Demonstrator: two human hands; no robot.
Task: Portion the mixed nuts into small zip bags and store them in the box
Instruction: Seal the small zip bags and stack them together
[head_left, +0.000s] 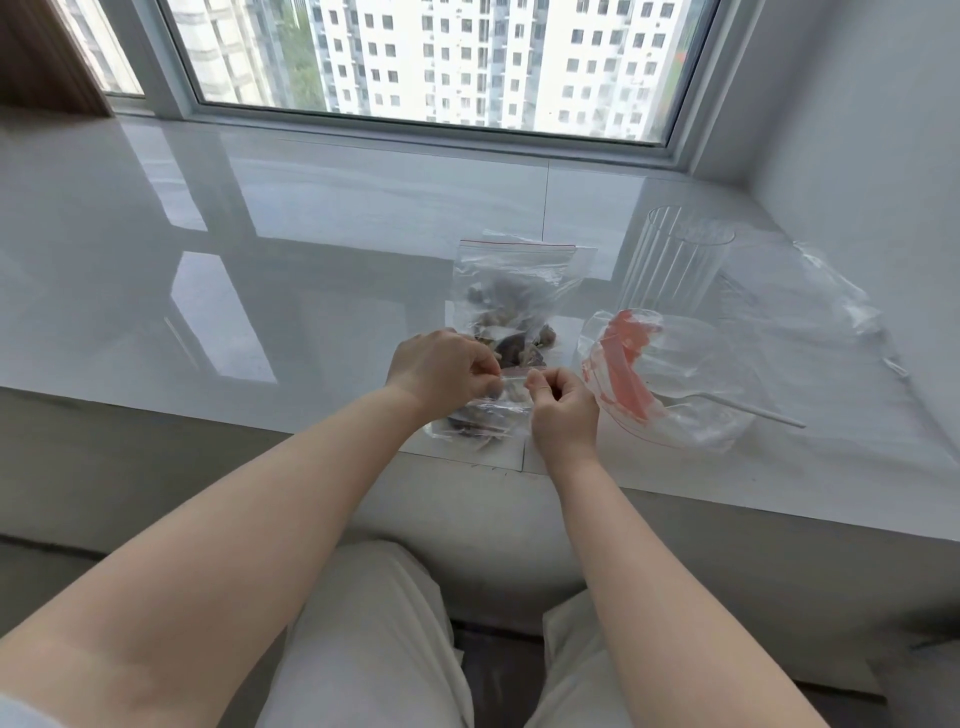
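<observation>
A small clear zip bag with dark mixed nuts in it lies at the near edge of the white sill. My left hand and my right hand both pinch its top strip, left and right of the middle. Just behind it lies a second small zip bag with a red zip line, also holding nuts. To the right sits a crumpled stack of empty red-striped zip bags. A white plastic spoon lies beside them. A clear ribbed box stands behind.
A large crumpled clear plastic bag lies at the far right, by the wall. The glossy white sill runs left below the window. Its front edge drops off right before my knees.
</observation>
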